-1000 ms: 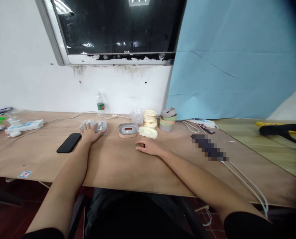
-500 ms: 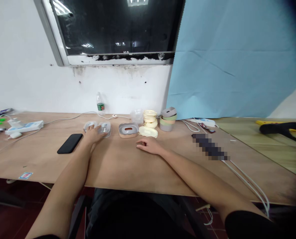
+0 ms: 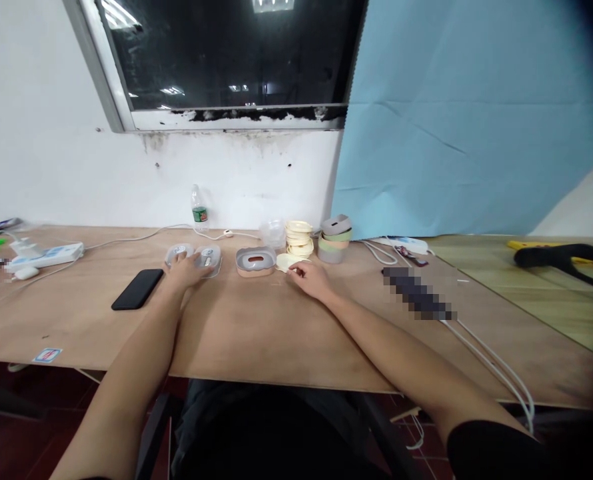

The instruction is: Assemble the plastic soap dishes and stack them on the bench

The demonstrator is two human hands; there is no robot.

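Observation:
My left hand [image 3: 186,270] lies over a pair of small grey-and-white oval pieces [image 3: 179,253], its fingers reaching toward the second piece [image 3: 209,257]. My right hand [image 3: 312,280] covers most of a cream oval lid [image 3: 283,263], with its fingertips on the lid's near part. Between my hands stands a grey-and-peach oval soap box [image 3: 255,261] with a slot in its top. Behind them are a stack of cream rings [image 3: 299,239] and a stack of grey, green and peach dishes [image 3: 334,243].
A black phone [image 3: 136,289] lies left of my left arm. Further back are a clear plastic container [image 3: 272,233] and a water bottle [image 3: 199,208]. A power strip [image 3: 46,255] and white cables lie at the left, and a pixelated dark object [image 3: 416,293] lies on the right.
My right hand has moved forward from the bare table onto the cream oval lid. My left hand stays on the grey pieces, and the view has shifted slightly.

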